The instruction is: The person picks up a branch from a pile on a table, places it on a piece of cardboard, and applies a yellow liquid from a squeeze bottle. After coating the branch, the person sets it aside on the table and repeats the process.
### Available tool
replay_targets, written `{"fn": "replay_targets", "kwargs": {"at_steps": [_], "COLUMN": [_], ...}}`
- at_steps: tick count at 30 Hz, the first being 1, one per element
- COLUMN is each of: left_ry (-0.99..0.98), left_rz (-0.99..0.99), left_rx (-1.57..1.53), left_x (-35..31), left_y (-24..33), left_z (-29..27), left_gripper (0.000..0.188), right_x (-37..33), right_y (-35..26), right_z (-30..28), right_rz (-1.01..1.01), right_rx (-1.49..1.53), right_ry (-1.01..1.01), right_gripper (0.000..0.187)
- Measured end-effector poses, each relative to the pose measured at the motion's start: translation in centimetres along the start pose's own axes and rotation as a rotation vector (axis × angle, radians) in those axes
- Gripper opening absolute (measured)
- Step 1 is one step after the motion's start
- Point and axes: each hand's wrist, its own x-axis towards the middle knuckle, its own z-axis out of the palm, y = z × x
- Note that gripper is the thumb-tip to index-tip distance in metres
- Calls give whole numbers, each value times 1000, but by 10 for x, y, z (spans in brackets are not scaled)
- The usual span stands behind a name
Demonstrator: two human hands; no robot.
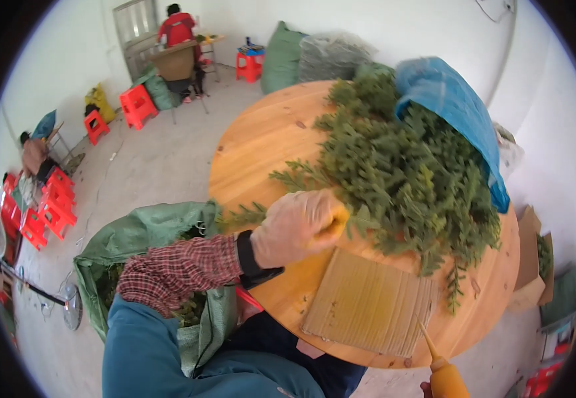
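My left hand (294,227), in a pale glove with yellow at the fingertips, is closed over the table at the near edge of a heap of green leafy sprigs (401,172). Leaves show on both sides of the fist, but the fingers hide what lies inside it. At the lower edge, only a bit of my right hand (425,389) shows, wrapped against a yellow bottle (448,381) with a long thin nozzle. The nozzle's tip points up at the right corner of a ribbed cardboard sheet (374,302), which has yellow stains.
The round wooden table (261,146) bears a blue sack (447,89) over the sprigs. An open green sack (142,225) of greenery stands left of it. Red stools (137,106) and two people (180,28) are farther off; a cardboard box (530,265) stands at right.
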Motion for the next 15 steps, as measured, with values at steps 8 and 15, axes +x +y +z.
{"fn": "replay_targets", "kwargs": {"at_steps": [8, 15], "left_ry": [-315, -621], "left_rz": [404, 181], "left_rx": [-33, -386], "left_x": [-56, -36], "left_y": [71, 73], "left_z": [11, -22], "left_gripper": [25, 30], "right_x": [-2, 2], "right_y": [8, 7], "right_z": [5, 14], "right_rz": [-21, 40], "right_rx": [-43, -52], "right_ry": [28, -74], "right_gripper": [75, 76]}}
